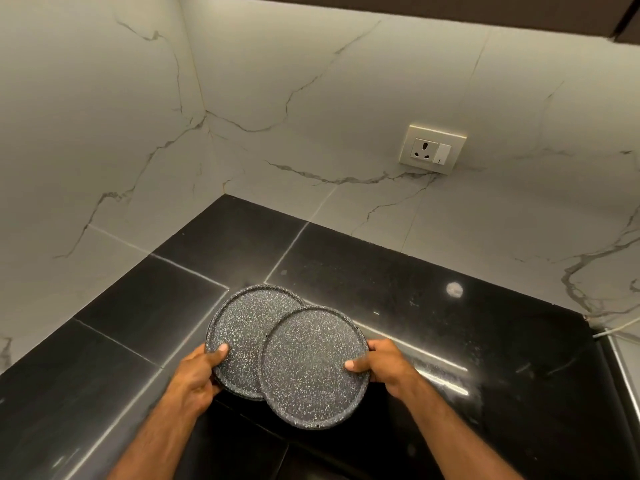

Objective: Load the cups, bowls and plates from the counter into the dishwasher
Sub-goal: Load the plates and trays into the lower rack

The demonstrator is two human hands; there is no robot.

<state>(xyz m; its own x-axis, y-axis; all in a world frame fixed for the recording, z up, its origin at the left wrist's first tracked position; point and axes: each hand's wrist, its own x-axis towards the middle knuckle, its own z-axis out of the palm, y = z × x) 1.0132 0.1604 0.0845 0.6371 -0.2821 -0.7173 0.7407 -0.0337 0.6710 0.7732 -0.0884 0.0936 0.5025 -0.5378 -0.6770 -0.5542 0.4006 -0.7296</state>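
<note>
Two round dark grey speckled plates are held above the black counter. My left hand grips the left plate at its near rim, thumb on top. My right hand grips the right plate at its right rim, thumb on top. The right plate overlaps the left plate's right side and hides part of it. No cups or bowls show in this view, and the dishwasher is out of sight.
The black stone counter fills a corner between two white marble walls. A wall socket with a switch sits low on the right wall. The counter's right end drops off near a white cable.
</note>
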